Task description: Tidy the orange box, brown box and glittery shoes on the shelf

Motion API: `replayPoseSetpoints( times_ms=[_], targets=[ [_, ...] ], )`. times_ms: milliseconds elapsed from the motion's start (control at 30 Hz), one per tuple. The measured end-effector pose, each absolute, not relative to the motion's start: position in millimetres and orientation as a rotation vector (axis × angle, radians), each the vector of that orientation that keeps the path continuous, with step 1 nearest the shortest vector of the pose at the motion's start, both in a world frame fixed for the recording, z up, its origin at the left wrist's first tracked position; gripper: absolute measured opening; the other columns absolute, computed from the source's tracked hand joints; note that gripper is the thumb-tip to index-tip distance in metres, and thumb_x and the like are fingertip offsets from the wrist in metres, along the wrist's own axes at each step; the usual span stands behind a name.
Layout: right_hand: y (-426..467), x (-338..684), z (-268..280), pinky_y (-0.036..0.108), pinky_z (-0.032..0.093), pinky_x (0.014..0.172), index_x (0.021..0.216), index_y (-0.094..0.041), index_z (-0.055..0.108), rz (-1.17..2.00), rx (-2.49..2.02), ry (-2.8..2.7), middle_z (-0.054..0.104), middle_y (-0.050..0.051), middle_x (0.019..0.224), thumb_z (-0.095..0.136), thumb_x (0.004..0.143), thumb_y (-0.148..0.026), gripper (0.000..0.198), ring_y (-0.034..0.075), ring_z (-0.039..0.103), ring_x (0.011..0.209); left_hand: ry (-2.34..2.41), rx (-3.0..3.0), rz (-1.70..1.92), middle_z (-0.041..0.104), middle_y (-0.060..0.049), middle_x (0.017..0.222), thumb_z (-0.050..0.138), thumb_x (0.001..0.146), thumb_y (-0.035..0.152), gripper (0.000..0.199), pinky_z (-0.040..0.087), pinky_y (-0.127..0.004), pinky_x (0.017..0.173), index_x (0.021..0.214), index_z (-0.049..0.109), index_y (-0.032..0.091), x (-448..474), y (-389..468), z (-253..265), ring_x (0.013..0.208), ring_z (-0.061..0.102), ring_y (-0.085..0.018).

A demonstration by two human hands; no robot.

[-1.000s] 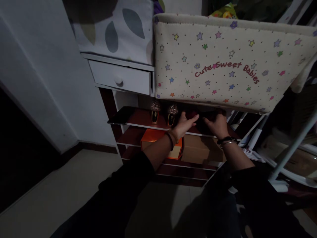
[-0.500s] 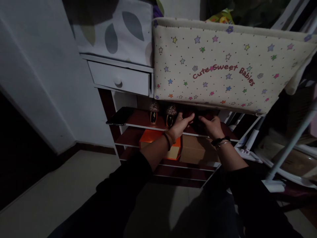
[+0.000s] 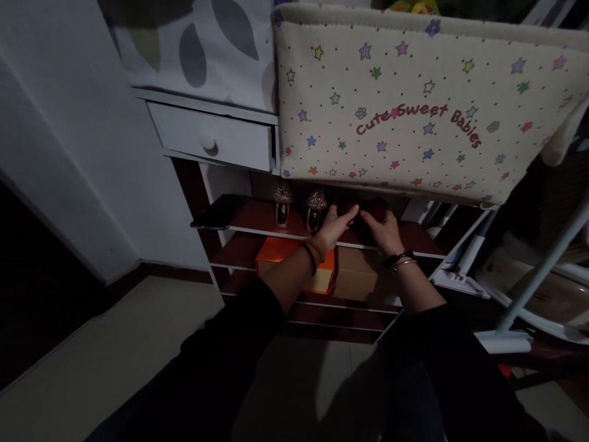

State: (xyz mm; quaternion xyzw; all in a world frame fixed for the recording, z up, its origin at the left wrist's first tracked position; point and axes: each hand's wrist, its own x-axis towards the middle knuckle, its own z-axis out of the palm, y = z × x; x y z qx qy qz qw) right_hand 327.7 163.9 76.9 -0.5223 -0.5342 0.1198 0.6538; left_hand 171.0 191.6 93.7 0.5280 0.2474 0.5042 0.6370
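Phone [image 3: 216, 213] lies at the shelf's [image 3: 257, 222] left end, two bottles [image 3: 298, 209] beside it, then left hand [image 3: 332, 228] and right hand [image 3: 383, 228] close together, fingers on a dark red thing [image 3: 363, 210] under the crib [image 3: 414, 104], grip unclear, seemingly mid-pickup, needing a firmer hold.

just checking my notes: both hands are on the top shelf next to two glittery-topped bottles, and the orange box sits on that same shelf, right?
Not quite. The orange box sits one shelf lower, under the bottles. The head view shows the left hand and right hand on the top shelf beside the two glittery-topped bottles, as you said.
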Motion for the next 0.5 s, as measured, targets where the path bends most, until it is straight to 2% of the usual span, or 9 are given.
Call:
replayPoseSetpoints(
  times_ms=[100, 300, 500],
  targets=[
    [167.3, 328.7, 74.9, 0.045, 0.056, 0.093, 0.113, -0.016, 0.068, 0.262, -1.224, -1.189, 0.075, 0.01, 0.103, 0.082, 0.073, -0.063, 0.063, 0.026, 0.067, 0.094, 0.575, 1.227, 1.154, 0.068, -0.013, 0.131, 0.071, 0.096, 0.036, 0.042, 0.052, -0.028, 0.085, 0.129, 0.054, 0.018, 171.2, 190.9, 94.3, 0.093, 0.067, -0.014],
    [162.6, 322.7, 74.4, 0.046, 0.054, 0.098, 0.122, -0.016, 0.063, 0.243, -1.264, -1.166, 0.074, 0.012, 0.113, 0.078, 0.074, -0.069, 0.073, 0.026, 0.068, 0.1, 0.608, 1.243, 1.178, 0.065, -0.014, 0.142, 0.069, 0.097, 0.035, 0.049, 0.052, -0.032, 0.095, 0.141, 0.053, 0.021, 171.9, 181.8, 98.8, 0.115, 0.067, -0.022],
    [155.1, 315.4, 76.8, 0.043, 0.054, 0.1, 0.122, -0.017, 0.06, 0.244, -1.236, -1.142, 0.074, 0.012, 0.118, 0.077, 0.074, -0.069, 0.073, 0.026, 0.069, 0.105, 0.626, 1.276, 1.216, 0.064, -0.016, 0.142, 0.073, 0.094, 0.04, 0.06, 0.05, -0.037, 0.103, 0.146, 0.051, 0.021, 175.5, 186.7, 93.1, 0.122, 0.065, -0.024]
  ],
)
